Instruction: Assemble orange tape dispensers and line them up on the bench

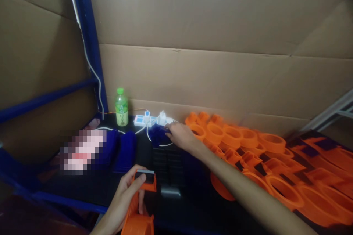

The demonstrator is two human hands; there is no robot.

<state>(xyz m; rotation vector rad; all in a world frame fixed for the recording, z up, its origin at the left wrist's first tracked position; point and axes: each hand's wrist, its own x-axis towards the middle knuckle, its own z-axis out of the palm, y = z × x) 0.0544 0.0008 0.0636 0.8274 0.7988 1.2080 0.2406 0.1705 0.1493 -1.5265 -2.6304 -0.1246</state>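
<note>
Brown cardboard wall (206,18) fills the back of the bay, creased in level lines; black tabletop (82,185) below it, dim towards me. Blue steel post (91,40) at the left corner, white cable trailing down it. Orange parts (249,159), ringed and angular, crowd the right side, some resting on others. Dark blue stack (125,152) left of centre; green-capped bottle (121,108) behind it; white power strip (140,120) near the wall. My right arm reaches long and nearly straight across the front of the orange parts, its hand (180,136) palm down, fingers bent at the edge of a dark blue pile (158,134) just in front of the strip; whether they pinch any of it I cannot tell. My left hand (127,192), low and nearer me, is wrapped round an orange dispenser (139,224), thumb pressed across its head. The dispenser stands off the table at bottom centre: rounded body lowest, ribbed neck above, black block (141,175) on the head, fine pale toothed strip (147,171) along its upper edge.
</note>
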